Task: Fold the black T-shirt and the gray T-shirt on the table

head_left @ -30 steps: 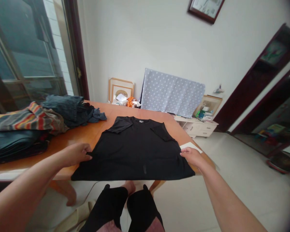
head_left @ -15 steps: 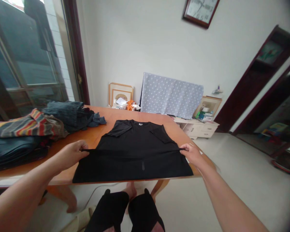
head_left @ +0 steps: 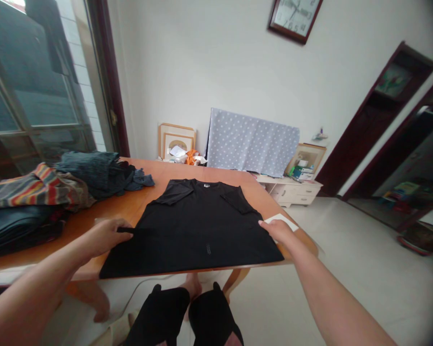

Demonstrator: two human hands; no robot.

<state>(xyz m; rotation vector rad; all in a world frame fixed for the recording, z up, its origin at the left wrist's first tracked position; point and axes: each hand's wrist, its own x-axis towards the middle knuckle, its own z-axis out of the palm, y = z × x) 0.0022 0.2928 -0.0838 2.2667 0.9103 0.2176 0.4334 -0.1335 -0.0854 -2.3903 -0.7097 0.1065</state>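
A black T-shirt (head_left: 198, 221) lies spread on the wooden table (head_left: 173, 168), its collar toward the far side and its hem along the near edge. At the shirt's left side, my left hand (head_left: 110, 234) is closed, pinching the dark fabric between thumb and fingers. On the opposite side, my right hand (head_left: 278, 230) has its fingertips closed on the shirt's right edge. Both sleeves are folded inward over the shirt's upper part. A small dotted print shows near the hem.
Piled clothes (head_left: 86, 173) and a striped garment (head_left: 39, 187) occupy the table's left. A white sheet (head_left: 291, 222) lies beside my right hand. Behind the table are a polka-dot cloth (head_left: 252, 142) and a low white cabinet (head_left: 296, 192). My legs are below the near edge.
Both hands have lowered the pinched shirt sides. The raised fold across the shirt has flattened onto the table. More of the white sheet shows by my right hand.
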